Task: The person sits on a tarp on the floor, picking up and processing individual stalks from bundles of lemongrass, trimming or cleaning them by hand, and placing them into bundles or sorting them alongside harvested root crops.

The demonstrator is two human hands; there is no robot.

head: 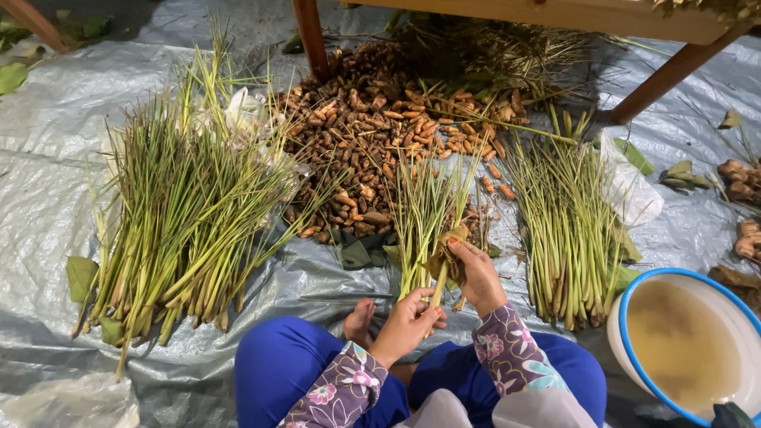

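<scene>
I sit on a grey plastic sheet [47, 206] with a small bundle of lemongrass stalks [424, 210] in front of me. My left hand [408, 321] grips the bundle's lower ends from below. My right hand [478, 273] holds a brownish dried leaf strip [448, 250] against the stalks, around the bundle's middle. A large loose heap of lemongrass [178, 214] lies to my left. Another lemongrass pile [567, 230] lies to my right.
A heap of brown turmeric roots [372, 135] lies ahead under a wooden table [658, 83]. A white basin with a blue rim [626, 301] holding murky water stands at my right knee. Ginger-like roots [741, 182] lie far right. A white plastic bag [634, 194] rests beside the right pile.
</scene>
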